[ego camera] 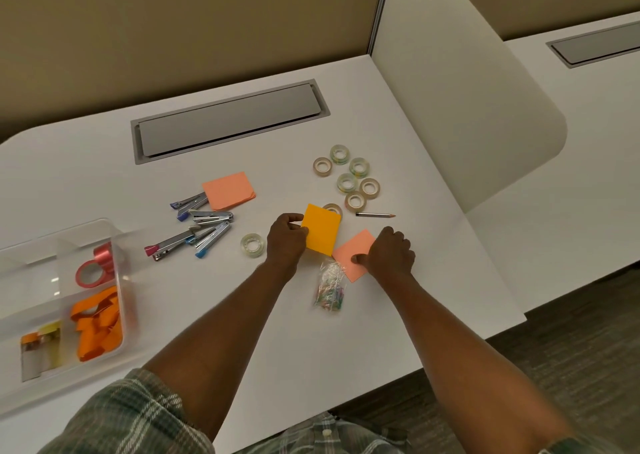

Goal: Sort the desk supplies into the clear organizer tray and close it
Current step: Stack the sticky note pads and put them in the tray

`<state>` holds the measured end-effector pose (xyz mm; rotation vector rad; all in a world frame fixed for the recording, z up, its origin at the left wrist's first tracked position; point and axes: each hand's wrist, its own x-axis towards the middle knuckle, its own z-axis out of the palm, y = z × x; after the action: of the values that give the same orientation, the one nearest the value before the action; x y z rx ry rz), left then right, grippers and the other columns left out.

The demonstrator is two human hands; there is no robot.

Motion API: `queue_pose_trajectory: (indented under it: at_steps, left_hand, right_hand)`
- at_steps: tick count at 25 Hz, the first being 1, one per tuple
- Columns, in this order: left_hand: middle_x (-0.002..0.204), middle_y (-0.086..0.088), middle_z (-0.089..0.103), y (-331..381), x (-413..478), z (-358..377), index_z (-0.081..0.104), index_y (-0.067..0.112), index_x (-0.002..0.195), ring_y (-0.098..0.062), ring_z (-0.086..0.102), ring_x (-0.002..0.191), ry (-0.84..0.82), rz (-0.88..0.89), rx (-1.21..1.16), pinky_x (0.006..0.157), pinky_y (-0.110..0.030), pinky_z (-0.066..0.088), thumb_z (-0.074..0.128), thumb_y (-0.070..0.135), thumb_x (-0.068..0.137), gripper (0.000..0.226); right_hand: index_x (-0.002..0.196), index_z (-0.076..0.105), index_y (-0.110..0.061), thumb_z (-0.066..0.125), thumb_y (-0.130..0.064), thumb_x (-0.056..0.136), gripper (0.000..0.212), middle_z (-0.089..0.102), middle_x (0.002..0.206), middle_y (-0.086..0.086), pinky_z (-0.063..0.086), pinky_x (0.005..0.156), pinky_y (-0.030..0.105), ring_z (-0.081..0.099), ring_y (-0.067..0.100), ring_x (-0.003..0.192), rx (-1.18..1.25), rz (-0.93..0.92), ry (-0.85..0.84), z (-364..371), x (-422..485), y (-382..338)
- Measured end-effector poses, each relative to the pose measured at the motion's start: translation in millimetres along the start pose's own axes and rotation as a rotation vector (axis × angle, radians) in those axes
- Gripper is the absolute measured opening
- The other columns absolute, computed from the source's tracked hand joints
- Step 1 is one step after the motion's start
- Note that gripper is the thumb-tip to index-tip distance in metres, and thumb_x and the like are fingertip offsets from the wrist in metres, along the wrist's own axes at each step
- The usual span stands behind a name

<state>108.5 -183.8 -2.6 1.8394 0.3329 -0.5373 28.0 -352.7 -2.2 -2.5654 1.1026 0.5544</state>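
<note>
The left hand (285,242) pinches a bright orange square pad of sticky notes (321,229) at its left edge and holds it tilted above the white tabletop (346,332). The right hand (391,254) presses a salmon-pink square pad (355,254), thumb on top, fingers curled at its right edge; this pad lies flat. At 6 o'clock from the pads lies a small clear bag of coloured paper clips (330,289). At 12 o'clock sits a group of clear tape rolls (353,178), with a short pencil (375,214) near. At 9 o'clock lie several small metal staplers (194,231). The clear plastic organizer tray (62,311) stands open at the far left, with red tape rolls (97,266) and orange paper pieces (98,322) inside.
</note>
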Motion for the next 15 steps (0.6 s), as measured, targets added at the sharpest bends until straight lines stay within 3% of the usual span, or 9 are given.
queue_pose_trajectory:
  at_steps: [5,7,9,12,15]
  left_hand:
    - [0.087,-0.003,0.059,-4.5,-5.9,-7.4,0.062,0.014,0.116,-0.014,0.055,0.072,0.013,-0.014,-0.007,0.074,-0.042,0.052,0.059,0.004,0.090,0.028]
    - [0.087,-0.003,0.059,-4.7,-8.8,-10.3,0.062,0.014,0.116,-0.013,0.054,0.070,0.005,-0.016,-0.032,0.068,-0.037,0.051,0.058,0.004,0.090,0.028]
    - [0.086,-0.001,0.059,-3.9,-10.9,-14.3,0.062,0.015,0.115,-0.012,0.054,0.069,-0.010,-0.023,-0.065,0.059,-0.032,0.049,0.058,0.003,0.091,0.028]
    - [0.088,0.001,0.062,-2.5,-12.7,-21.8,0.064,0.016,0.111,-0.015,0.058,0.077,-0.045,-0.036,-0.111,0.060,-0.031,0.050,0.057,0.002,0.090,0.026]
    - [0.092,-0.002,0.065,2.5,-14.5,-29.4,0.065,0.017,0.098,-0.020,0.059,0.083,-0.082,-0.011,-0.155,0.062,-0.031,0.050,0.057,0.001,0.090,0.020]
  right_hand:
    - [0.130,0.047,-0.008,0.083,-0.059,0.068,0.089,0.053,0.135,0.013,0.040,0.104,0.041,0.050,0.032,0.128,0.058,0.063,-0.097,-3.4,6.6,2.9]
    - [0.130,0.050,-0.009,0.083,-0.057,0.069,0.084,0.055,0.133,0.013,0.042,0.103,0.042,0.052,0.033,0.127,0.103,0.063,-0.124,-3.1,7.4,6.4]
    - [0.126,0.054,-0.008,0.081,-0.049,0.077,0.069,0.060,0.130,0.015,0.046,0.099,0.041,0.055,0.034,0.123,0.177,0.022,-0.128,-2.1,9.9,9.4]
    - [0.118,0.061,-0.006,0.070,-0.033,0.090,0.040,0.066,0.122,0.016,0.048,0.095,0.039,0.060,0.035,0.115,0.396,-0.073,-0.051,-3.7,9.5,8.6]
    - [0.124,0.061,-0.007,0.055,-0.022,0.098,0.031,0.064,0.121,0.017,0.055,0.091,0.051,0.062,0.034,0.108,0.727,-0.139,-0.027,-12.1,6.7,-0.6]
